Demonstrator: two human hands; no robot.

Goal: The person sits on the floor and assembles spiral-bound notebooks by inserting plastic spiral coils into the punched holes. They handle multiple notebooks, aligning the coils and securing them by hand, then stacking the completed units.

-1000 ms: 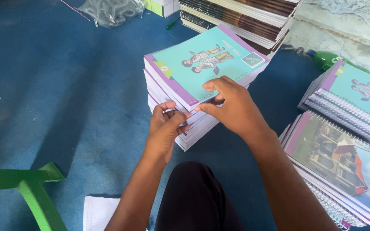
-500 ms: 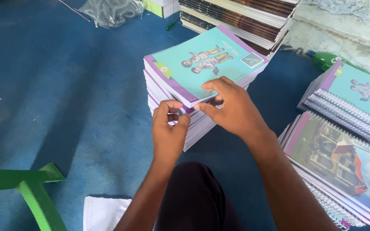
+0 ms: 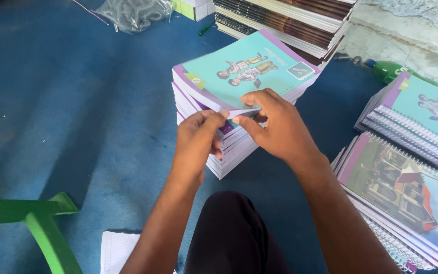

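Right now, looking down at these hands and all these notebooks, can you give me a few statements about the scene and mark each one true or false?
1. Both hands pinch the near corner of the top teal notebook on the middle stack. True: the left hand and the right hand meet at that corner.
2. The floor is red. False: it is blue.
3. Spiral-bound notebooks lie to the right of the right hand. True.
4. The green bottle stands upright on the middle stack. False: it lies on the floor at the upper right, behind the spiral-bound notebooks.
5. A green plastic piece shows at the lower left. True.
6. The left hand holds a pen. False: no pen shows in it.
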